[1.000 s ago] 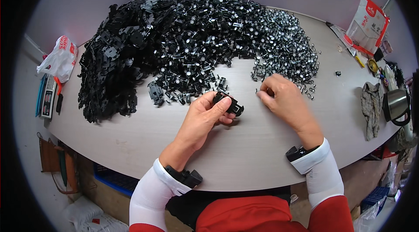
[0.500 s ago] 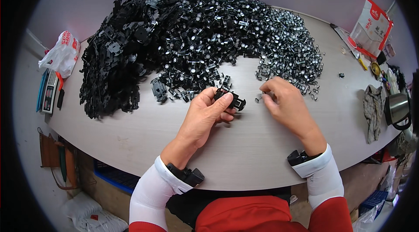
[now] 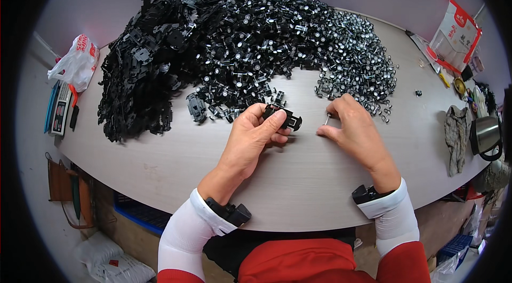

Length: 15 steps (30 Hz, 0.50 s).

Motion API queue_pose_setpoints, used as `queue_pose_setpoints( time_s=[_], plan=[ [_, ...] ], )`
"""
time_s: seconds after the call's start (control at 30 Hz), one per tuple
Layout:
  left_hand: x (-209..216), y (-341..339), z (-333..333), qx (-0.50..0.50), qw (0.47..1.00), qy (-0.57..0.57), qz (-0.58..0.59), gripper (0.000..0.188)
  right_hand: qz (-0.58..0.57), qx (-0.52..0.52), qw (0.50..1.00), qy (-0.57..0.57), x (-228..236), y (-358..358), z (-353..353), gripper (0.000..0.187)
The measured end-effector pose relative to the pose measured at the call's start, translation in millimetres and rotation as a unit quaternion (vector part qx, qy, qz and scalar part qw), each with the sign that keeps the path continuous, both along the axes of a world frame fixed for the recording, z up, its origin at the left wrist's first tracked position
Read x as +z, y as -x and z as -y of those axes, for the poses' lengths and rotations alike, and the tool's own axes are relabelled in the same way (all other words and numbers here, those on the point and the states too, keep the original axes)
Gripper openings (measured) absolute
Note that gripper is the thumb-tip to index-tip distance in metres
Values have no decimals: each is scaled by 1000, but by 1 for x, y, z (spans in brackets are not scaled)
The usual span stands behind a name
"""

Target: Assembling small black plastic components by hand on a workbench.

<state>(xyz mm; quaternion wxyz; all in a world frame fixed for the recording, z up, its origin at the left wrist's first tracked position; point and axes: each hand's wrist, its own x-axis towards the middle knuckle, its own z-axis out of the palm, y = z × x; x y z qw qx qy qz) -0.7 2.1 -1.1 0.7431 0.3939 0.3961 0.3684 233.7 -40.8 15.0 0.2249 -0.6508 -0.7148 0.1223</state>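
My left hand (image 3: pixel 255 132) grips a small black plastic part (image 3: pixel 284 116) just above the grey table (image 3: pixel 160 160). To its right, my right hand (image 3: pixel 354 126) pinches a short metal pin (image 3: pixel 327 119) between thumb and forefinger, a little apart from the black part. Right behind both hands lies a big heap of small black pieces with silver wheels (image 3: pixel 277 48). A pile of flat black plastic frames (image 3: pixel 138 80) spreads to the left of that heap.
A white plastic bag (image 3: pixel 77 62) and a calculator (image 3: pixel 60 107) lie at the table's left end. At the right end are a red and white packet (image 3: pixel 455 35), a grey cloth (image 3: pixel 456 131) and a metal kettle (image 3: pixel 485 135). A blue crate (image 3: pixel 133 213) stands under the table.
My right hand has drawn back from the heap toward me with a metal pin pinched in it. The left hand has kept the black part and shifted only slightly.
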Motion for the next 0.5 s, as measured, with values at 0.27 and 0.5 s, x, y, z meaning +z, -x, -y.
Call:
queue_pose_setpoints(
  time_s=[0.27,0.5],
  plan=[
    [-1,0,0,-2,1000,-3,6,18,-133,90,980,-118,11,21,-3,40],
    [-5,4,3,-9,998,1,55,18,-111,143,973,-144,-2,33,-5,36]
  ],
)
